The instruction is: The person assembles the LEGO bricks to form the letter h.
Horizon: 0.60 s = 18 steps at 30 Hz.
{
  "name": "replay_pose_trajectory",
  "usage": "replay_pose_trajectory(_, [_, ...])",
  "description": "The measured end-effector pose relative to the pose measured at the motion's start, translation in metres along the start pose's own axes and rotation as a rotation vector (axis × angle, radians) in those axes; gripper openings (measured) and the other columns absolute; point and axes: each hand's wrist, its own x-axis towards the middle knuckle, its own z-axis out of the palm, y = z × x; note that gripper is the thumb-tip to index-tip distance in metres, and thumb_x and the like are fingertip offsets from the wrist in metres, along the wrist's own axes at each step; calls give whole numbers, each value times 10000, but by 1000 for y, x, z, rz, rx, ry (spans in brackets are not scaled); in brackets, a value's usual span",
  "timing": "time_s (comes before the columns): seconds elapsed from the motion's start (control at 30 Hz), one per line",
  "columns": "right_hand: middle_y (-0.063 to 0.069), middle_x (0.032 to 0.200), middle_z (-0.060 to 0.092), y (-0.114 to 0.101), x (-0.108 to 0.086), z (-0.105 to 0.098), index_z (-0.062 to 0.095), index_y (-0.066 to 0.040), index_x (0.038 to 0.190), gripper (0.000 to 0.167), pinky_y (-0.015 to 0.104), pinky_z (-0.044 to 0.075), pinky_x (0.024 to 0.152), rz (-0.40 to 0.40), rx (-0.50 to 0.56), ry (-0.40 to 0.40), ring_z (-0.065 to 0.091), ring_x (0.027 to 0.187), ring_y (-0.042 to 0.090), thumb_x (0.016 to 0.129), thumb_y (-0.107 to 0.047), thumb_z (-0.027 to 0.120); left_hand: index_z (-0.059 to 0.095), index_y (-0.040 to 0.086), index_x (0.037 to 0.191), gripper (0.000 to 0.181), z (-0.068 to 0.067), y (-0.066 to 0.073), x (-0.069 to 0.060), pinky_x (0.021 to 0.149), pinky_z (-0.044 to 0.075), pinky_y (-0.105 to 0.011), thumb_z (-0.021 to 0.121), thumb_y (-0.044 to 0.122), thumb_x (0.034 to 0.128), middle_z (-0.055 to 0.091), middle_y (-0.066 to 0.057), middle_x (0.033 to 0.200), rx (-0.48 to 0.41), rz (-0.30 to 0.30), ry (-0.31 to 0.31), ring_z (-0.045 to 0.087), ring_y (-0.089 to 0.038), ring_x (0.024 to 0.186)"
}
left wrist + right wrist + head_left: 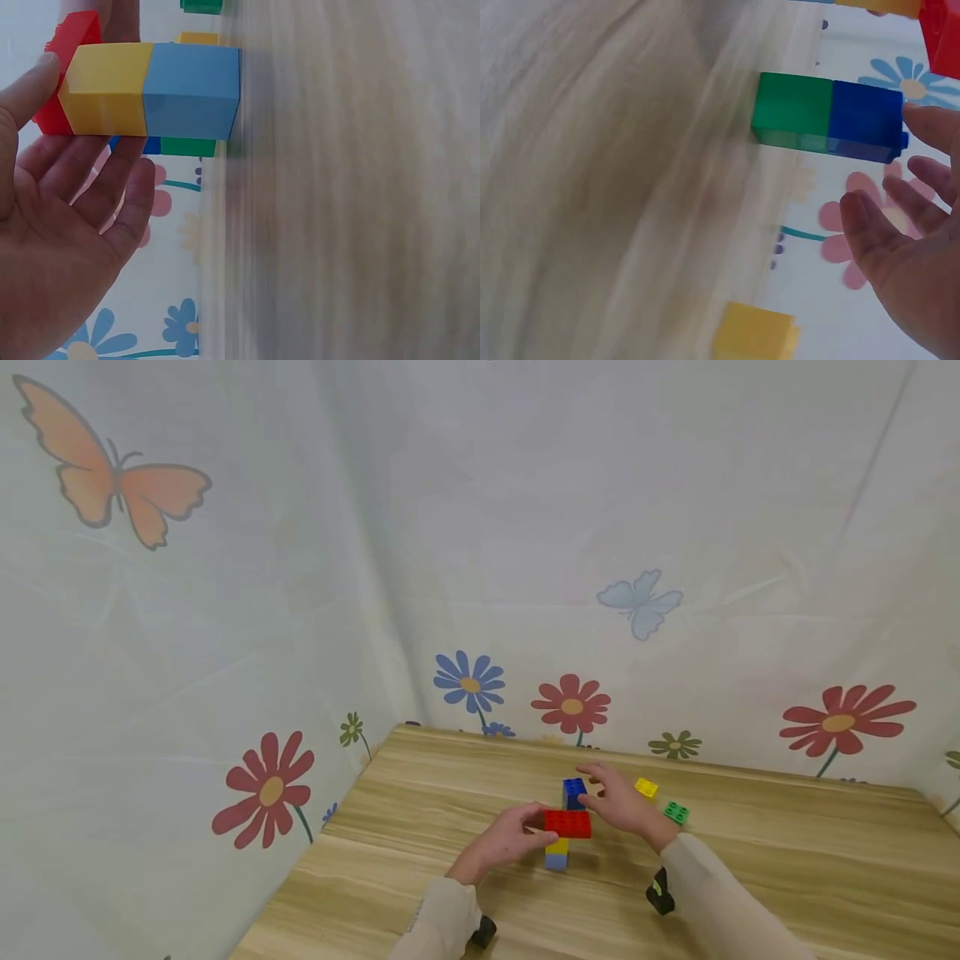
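One wooden table (832,852) bears seven bricks (677,812), left fingers (34,90) pinching one red brick (567,823), right fingers (934,127) loosely spread.

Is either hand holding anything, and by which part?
The left hand holds the red brick by its left end; the right hand appears to hold nothing.

**Pale printed backdrop (487,510) behind a wood-grain table (825,843)**

High on the left is an orange butterfly (114,475); a smaller pale-blue butterfly (642,603) sits right of centre. Just above the table's far edge run a blue flower (470,684), a red flower (572,704), a small green flower (675,745) and a second red flower (843,722). A third red flower (268,791) marks the left side.
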Motion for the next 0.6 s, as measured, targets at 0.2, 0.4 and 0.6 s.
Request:
replay_pose_trajectory(0.2, [172, 1396, 442, 12, 3, 6, 426, -60, 1403, 533, 484, 443, 924, 49, 124, -25, 483, 1191, 392, 912, -98, 628, 612, 154, 1216, 346, 0, -2, -1, 851, 473, -271, 633, 318, 913, 635, 77, 1088, 5, -7, 6, 580, -82, 998])
replay_pose_trajectory(0.4, [173, 1375, 463, 15, 4, 11, 413, -48, 1409, 542, 486, 443, 925, 59, 157, -31, 493, 1184, 387, 912, -89, 625, 617, 173, 1205, 333, -1, 0, -3, 854, 470, -281, 631, 331, 912, 633, 88, 1075, -1, -21, 4, 578, -78, 992])
replay_pose_trajectory(0.6, [165, 1337, 496, 17, 5, 15, 423, -44, 1399, 530, 477, 455, 912, 76, 151, -27, 514, 1156, 362, 911, -86, 625, 616, 156, 1199, 326, 0, 0, -3, 854, 475, -293, 637, 306, 911, 632, 67, 1081, -7, -23, 5, 578, -94, 996])
